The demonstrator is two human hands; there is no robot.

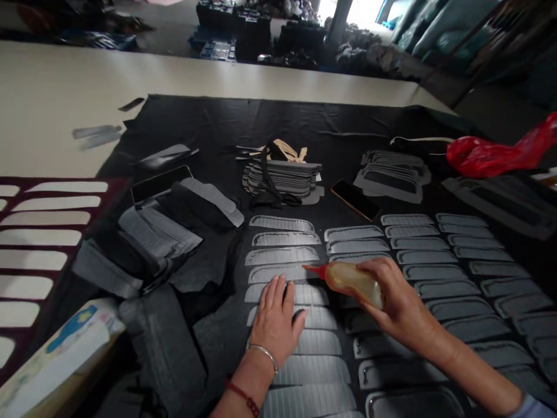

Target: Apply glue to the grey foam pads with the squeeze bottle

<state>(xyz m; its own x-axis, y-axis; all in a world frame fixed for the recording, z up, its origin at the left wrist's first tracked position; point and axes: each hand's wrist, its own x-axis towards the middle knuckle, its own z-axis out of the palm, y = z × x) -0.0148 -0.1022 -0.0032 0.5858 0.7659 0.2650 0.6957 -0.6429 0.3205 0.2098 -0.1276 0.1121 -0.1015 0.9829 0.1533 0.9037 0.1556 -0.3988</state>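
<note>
My right grip (pixel 389 293) is wrapped around a squeeze bottle (pixel 348 278), its red nozzle (pixel 321 271) pointing toward nine o'clock at a grey strip (pixel 270 273). My left grip (pixel 276 322) lies palm-down, loosely spread, holding nothing, toward that strip's six o'clock.

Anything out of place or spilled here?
No spill stands out. The phone beyond the laid-out grey pieces and the crumpled red plastic at far right look out of place, unlike the flat pieces nearby.
</note>
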